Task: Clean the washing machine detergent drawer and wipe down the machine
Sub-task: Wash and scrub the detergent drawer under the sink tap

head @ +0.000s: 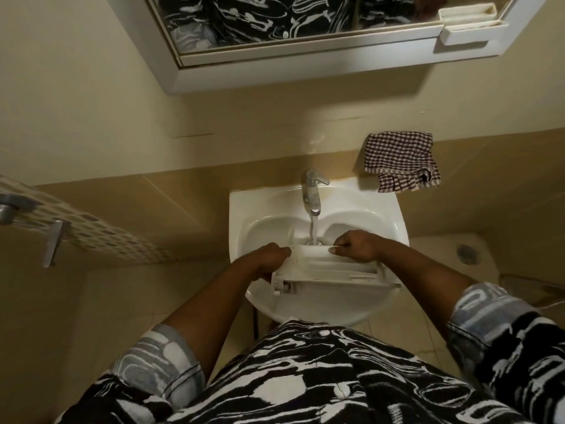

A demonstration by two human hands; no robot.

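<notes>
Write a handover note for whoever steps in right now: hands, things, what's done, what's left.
Left grip: holds the drawer by its left end.
Right grip: holds its right end.
Drawer: over the sink, far edge at the stream from the running tap.
Cloth: checked, behind the sink, right of the tap, no hand on it.
Done: drawer is out and at the sink for rinsing.
Left: finish the rinse, shut the tap, refit the drawer, wipe the machine, which is not in view.

The white plastic detergent drawer (pixel 328 270) lies crosswise over the white sink basin (pixel 382 215).
</notes>
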